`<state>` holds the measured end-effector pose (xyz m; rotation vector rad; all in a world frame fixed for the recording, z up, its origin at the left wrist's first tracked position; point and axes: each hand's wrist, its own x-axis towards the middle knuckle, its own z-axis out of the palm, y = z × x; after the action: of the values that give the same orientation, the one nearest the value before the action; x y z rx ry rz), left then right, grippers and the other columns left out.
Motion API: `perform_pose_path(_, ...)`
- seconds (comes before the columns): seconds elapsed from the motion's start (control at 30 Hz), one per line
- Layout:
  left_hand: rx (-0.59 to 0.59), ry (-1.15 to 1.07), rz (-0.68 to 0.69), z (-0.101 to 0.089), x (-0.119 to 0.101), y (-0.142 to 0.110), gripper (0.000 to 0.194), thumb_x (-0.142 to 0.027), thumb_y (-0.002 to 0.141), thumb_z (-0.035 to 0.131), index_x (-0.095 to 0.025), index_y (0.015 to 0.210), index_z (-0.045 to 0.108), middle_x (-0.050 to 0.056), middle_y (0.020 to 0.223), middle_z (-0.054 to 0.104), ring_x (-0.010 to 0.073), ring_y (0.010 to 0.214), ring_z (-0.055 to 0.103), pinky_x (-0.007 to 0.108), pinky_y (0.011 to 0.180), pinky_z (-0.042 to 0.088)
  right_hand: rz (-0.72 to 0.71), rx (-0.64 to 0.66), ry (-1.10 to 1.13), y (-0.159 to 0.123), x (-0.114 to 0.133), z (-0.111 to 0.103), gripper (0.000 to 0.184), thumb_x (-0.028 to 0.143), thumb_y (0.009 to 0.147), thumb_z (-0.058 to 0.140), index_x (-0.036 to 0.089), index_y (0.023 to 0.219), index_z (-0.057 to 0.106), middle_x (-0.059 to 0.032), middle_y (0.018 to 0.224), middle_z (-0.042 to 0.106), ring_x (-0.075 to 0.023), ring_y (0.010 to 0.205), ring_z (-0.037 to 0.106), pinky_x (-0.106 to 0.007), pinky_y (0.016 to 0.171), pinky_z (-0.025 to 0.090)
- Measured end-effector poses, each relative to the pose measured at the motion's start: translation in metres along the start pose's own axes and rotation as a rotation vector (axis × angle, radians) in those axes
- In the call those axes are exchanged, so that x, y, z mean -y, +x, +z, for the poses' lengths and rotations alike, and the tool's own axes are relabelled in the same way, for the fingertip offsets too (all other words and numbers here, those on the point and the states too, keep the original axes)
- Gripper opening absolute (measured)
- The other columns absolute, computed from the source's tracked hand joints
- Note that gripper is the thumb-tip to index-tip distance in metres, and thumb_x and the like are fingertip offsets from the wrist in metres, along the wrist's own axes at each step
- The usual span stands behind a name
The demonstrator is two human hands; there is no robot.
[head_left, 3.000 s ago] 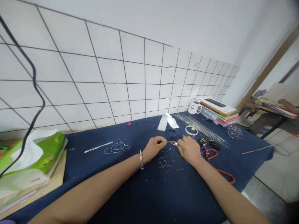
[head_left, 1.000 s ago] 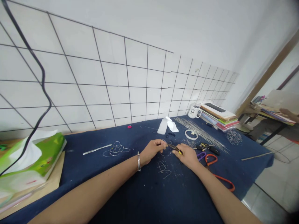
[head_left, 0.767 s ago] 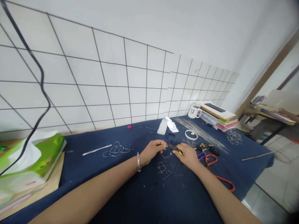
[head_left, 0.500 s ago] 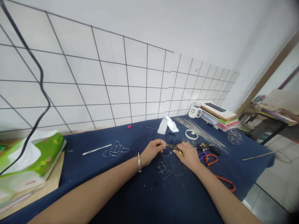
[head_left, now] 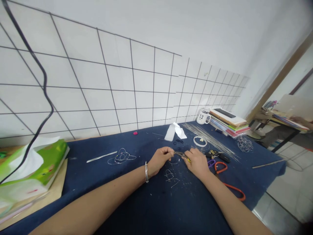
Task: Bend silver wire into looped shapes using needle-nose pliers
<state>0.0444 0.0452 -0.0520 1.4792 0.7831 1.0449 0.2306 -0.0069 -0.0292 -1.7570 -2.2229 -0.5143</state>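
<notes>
My right hand [head_left: 197, 162] is wrapped round a pair of pliers [head_left: 180, 154] with yellow on the handles. The jaws point left and meet the fingertips of my left hand [head_left: 160, 159]. Those fingers are pinched on a thin wire [head_left: 173, 163], part of which curves down below them; how the jaws sit on it is too small to tell. A silver bangle [head_left: 146, 172] circles my left wrist. Just below both hands, a loose bent piece of wire [head_left: 171, 178] lies on the dark blue cloth [head_left: 156, 209] among tiny scraps.
Left lie wire loops [head_left: 121, 156], thin rods [head_left: 101, 156] and a green tissue pack [head_left: 52, 161]. Beyond my right hand are a wire bundle [head_left: 212, 142], a white coil [head_left: 200, 141], black-handled tools [head_left: 217, 155] and orange handles [head_left: 220, 167]. A mug [head_left: 202, 117] stands by stacked books [head_left: 227, 122].
Both hands keep almost the same place and grip, with the pliers still against the left fingertips. The view has shifted very slightly.
</notes>
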Motion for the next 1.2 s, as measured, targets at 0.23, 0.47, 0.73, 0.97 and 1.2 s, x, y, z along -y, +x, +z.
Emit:
perform_pose_path(0.23, -0.025, 0.0, 0.003, 0.0011, -0.0025, -0.0014, 0.01, -0.022, 0.07, 0.053, -0.014, 0.07, 0.059, -0.002, 0.062, 0.051, 0.0082, 0.056, 0.042, 0.021, 0.058, 0.034, -0.002, 0.018, 0.0, 0.0004, 0.0003, -0.0021, 0.023, 0.037, 0.085, 0.041, 0.021, 0.082, 0.057, -0.0039, 0.078, 0.051, -0.0157, 0.078, 0.042, -0.025, 0.067, 0.026)
perform_pose_path(0.47, -0.022, 0.014, 0.002, 0.0007, -0.0057, -0.0024, 0.011, -0.024, 0.07, 0.053, -0.014, 0.068, 0.058, -0.001, 0.062, 0.052, 0.0085, 0.056, 0.042, 0.022, 0.059, 0.035, 0.008, 0.035, -0.005, -0.0003, -0.0007, -0.0019, 0.023, 0.038, 0.084, 0.042, 0.022, 0.082, 0.057, -0.0034, 0.079, 0.052, -0.0151, 0.076, 0.043, -0.025, 0.063, 0.025)
perform_pose_path(0.73, -0.015, 0.018, 0.009, 0.0009, -0.0046, -0.0015, 0.011, -0.023, 0.07, 0.052, -0.014, 0.069, 0.059, -0.002, 0.061, 0.051, 0.0081, 0.056, 0.042, 0.021, 0.058, 0.034, -0.006, 0.028, -0.006, 0.0006, -0.0011, -0.0021, 0.023, 0.036, 0.085, 0.041, 0.021, 0.084, 0.058, -0.0044, 0.078, 0.05, -0.016, 0.078, 0.042, -0.026, 0.066, 0.026)
perform_pose_path(0.97, -0.036, 0.03, 0.008, 0.0026, -0.0038, -0.0021, 0.013, -0.026, 0.071, 0.053, -0.014, 0.07, 0.059, -0.001, 0.062, 0.051, 0.0085, 0.056, 0.042, 0.021, 0.057, 0.034, -0.028, 0.017, -0.033, 0.002, -0.0009, -0.0034, 0.021, 0.034, 0.084, 0.042, 0.02, 0.083, 0.058, -0.0055, 0.078, 0.049, -0.0173, 0.08, 0.041, -0.027, 0.068, 0.026)
perform_pose_path(1.2, -0.086, 0.004, 0.031, 0.0061, -0.0018, -0.0054, 0.012, -0.025, 0.071, 0.054, -0.014, 0.068, 0.057, -0.002, 0.061, 0.051, 0.0085, 0.057, 0.043, 0.021, 0.058, 0.035, -0.016, 0.014, -0.021, 0.0021, -0.0009, -0.0028, 0.02, 0.034, 0.084, 0.043, 0.021, 0.083, 0.058, -0.0055, 0.079, 0.049, -0.0174, 0.08, 0.041, -0.027, 0.068, 0.026)
